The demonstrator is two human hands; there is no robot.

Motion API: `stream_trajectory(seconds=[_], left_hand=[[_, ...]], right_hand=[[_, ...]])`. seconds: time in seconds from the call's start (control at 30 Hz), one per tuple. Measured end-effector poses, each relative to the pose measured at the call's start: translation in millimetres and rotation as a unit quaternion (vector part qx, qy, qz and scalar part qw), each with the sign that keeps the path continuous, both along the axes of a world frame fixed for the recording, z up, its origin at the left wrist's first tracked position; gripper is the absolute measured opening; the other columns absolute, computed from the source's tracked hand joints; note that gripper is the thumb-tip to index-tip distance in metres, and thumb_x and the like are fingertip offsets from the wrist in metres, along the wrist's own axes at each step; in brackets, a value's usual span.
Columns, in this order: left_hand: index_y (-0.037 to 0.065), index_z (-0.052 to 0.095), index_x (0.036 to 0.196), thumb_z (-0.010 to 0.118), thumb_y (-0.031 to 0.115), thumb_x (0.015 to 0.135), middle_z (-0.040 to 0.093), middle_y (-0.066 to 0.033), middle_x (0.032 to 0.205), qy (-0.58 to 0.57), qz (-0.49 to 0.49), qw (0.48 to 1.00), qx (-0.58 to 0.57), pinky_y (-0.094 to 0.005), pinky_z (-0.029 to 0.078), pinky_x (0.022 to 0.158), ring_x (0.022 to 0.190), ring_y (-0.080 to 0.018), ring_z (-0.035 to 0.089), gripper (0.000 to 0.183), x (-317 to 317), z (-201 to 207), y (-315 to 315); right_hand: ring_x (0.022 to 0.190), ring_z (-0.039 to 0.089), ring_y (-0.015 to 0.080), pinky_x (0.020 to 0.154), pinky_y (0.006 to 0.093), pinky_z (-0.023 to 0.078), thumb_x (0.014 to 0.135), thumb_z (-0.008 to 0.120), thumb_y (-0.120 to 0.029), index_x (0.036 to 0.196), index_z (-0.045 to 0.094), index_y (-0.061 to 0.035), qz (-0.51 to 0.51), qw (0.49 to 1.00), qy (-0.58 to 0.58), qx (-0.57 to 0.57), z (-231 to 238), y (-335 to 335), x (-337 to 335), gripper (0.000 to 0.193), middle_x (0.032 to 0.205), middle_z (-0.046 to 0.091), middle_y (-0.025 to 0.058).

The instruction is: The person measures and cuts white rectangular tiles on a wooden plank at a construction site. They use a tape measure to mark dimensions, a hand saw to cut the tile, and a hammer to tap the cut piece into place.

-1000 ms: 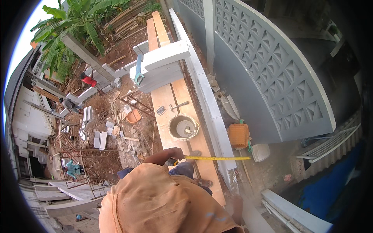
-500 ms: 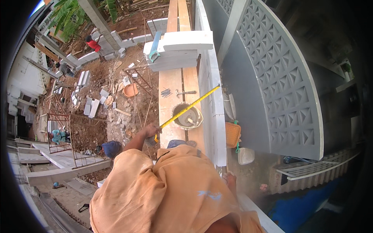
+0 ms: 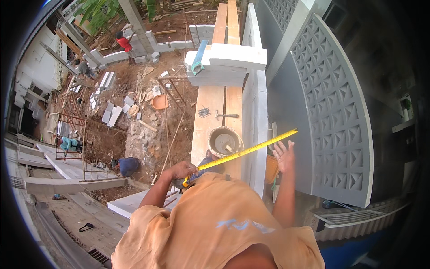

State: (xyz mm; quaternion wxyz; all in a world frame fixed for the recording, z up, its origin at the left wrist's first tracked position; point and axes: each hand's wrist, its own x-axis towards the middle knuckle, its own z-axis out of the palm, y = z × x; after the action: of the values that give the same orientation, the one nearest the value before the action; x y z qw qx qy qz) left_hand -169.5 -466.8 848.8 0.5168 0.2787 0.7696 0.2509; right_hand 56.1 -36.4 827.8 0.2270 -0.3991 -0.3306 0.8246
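My left hand (image 3: 183,171) is closed around the case of a tape measure (image 3: 248,149). Its yellow blade stretches out to the right, over the mortar bucket (image 3: 217,135) and past the top of the white block wall (image 3: 255,103). Just below the blade's free end, my right hand (image 3: 284,158) is raised with its fingers spread, holding nothing; whether a fingertip touches the blade I cannot tell. Beyond the bucket, a hammer (image 3: 227,115) and a small pile of nails (image 3: 204,111) lie on the wooden planks (image 3: 207,138).
White blocks (image 3: 237,56) are stacked across the planks, with a handsaw (image 3: 199,57) on top. Right of the wall stand an orange basket (image 3: 271,169) and a grey patterned panel (image 3: 331,107). Down left are scaffolding (image 3: 85,148), rubble and several people, one in red (image 3: 124,42).
My right hand has risen from low beside the wall to near the blade's end, fingers spread. The tape now reaches farther right, beyond the wall, and the view has shifted.
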Motion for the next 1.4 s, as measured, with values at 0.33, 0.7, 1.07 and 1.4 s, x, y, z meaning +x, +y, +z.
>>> stream_trajectory(seconds=[0.33,0.7,1.07,1.4], left_hand=[[0.013,0.077,0.100,0.059,0.043,0.095,0.073,-0.0101,0.083,-0.012,0.034,0.999,-0.031,-0.0358,0.052,0.074,0.075,-0.0201,0.066,0.035,-74.9,-32.6,-14.4],[0.016,0.077,0.102,0.055,0.049,0.095,0.072,-0.0191,0.091,0.069,0.015,0.996,-0.047,-0.0436,0.054,0.078,0.086,-0.0363,0.069,0.041,-148.9,-33.7,-29.3],[0.010,0.075,0.096,0.057,0.049,0.093,0.072,-0.0197,0.091,0.008,0.110,0.993,0.038,-0.0439,0.053,0.077,0.085,-0.0363,0.069,0.043,-118.5,-104.5,-6.9],[0.007,0.074,0.098,0.059,0.046,0.094,0.071,-0.0217,0.088,0.021,0.153,0.988,0.000,-0.0442,0.053,0.075,0.082,-0.0364,0.069,0.042,-138.7,-85.1,5.5]], right_hand=[[0.115,0.059,0.0278,0.102,0.0433,0.049,0.106,0.050,-0.040,0.140,0.050,-0.0111,-0.037,0.996,-0.083,0.017,-1.0,32.1,-121.8,0.045,0.131,0.055,0.0127],[0.121,0.054,0.0229,0.106,0.0399,0.043,0.105,0.052,-0.040,0.135,0.055,-0.0145,0.012,0.993,-0.116,0.015,8.1,34.7,-174.4,0.040,0.123,0.055,0.0042],[0.117,0.053,0.0212,0.102,0.0372,0.042,0.105,0.051,-0.042,0.137,0.053,-0.0146,0.089,0.982,-0.133,0.101,63.1,61.1,-229.6,0.041,0.124,0.052,0.0040],[0.117,0.055,0.0219,0.101,0.0387,0.044,0.105,0.053,-0.038,0.137,0.054,-0.0144,0.123,0.984,-0.113,0.057,14.5,97.8,-282.8,0.039,0.122,0.054,0.0044]])
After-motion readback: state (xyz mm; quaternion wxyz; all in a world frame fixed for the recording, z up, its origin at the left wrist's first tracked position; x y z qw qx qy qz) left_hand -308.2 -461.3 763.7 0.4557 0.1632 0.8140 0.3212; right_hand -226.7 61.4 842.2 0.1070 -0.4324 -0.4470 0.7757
